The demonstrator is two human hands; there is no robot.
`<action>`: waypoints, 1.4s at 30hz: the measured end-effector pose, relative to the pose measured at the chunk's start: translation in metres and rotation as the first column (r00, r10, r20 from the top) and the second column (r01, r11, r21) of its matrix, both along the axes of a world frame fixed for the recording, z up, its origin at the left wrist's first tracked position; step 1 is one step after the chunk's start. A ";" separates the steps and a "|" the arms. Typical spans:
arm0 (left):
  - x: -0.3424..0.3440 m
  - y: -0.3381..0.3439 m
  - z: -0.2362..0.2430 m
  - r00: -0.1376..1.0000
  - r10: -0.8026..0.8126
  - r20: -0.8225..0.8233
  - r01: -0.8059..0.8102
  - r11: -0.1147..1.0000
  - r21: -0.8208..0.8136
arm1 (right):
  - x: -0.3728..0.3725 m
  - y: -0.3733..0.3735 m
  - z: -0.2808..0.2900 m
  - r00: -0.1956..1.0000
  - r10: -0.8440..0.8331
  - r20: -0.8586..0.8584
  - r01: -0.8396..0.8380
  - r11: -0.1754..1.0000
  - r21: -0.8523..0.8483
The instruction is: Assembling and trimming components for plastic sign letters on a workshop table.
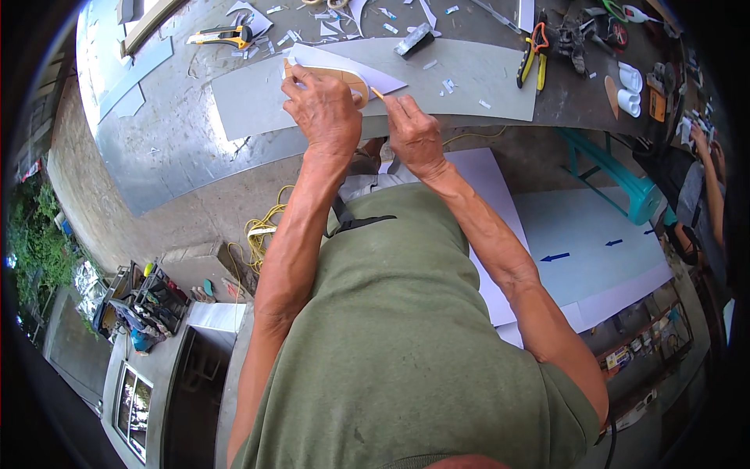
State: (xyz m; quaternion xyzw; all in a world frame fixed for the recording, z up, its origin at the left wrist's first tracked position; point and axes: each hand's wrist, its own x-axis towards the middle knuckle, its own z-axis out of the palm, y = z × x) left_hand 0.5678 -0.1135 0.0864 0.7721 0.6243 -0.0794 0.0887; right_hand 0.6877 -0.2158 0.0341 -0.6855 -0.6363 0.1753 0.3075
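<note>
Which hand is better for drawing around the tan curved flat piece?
Probably the right hand: it holds a thin orange pencil-like stick beside the tan curved flat piece. The left hand is on that piece.

A strip of sheet (476, 74) lay across the tabletop (176, 129), an offcut (381, 76) on its left half beneath the left hand (325, 108), the right hand (416, 134) just to the right. A block (414, 41) sat behind the offcut's right tip. A utility knife (223, 36) lay behind the strip's left end; pliers (535, 48) crossed its right end. A stool (645, 200) stood to the person's right.
</note>
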 end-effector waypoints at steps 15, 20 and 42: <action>-0.001 0.012 -0.003 0.991 -0.120 -0.056 0.119 0.993 -0.016 | -0.038 -0.021 -0.019 0.986 -0.163 -0.038 0.166 0.981 0.101; 0.000 0.014 -0.005 0.985 -0.139 -0.103 0.138 0.990 -0.009 | -0.051 -0.029 -0.024 0.978 -0.199 -0.060 0.203 0.977 0.071; -0.008 0.021 -0.013 0.965 -0.222 -0.137 0.223 0.975 -0.015 | -0.070 -0.038 -0.023 0.969 -0.190 -0.158 0.222 0.950 0.218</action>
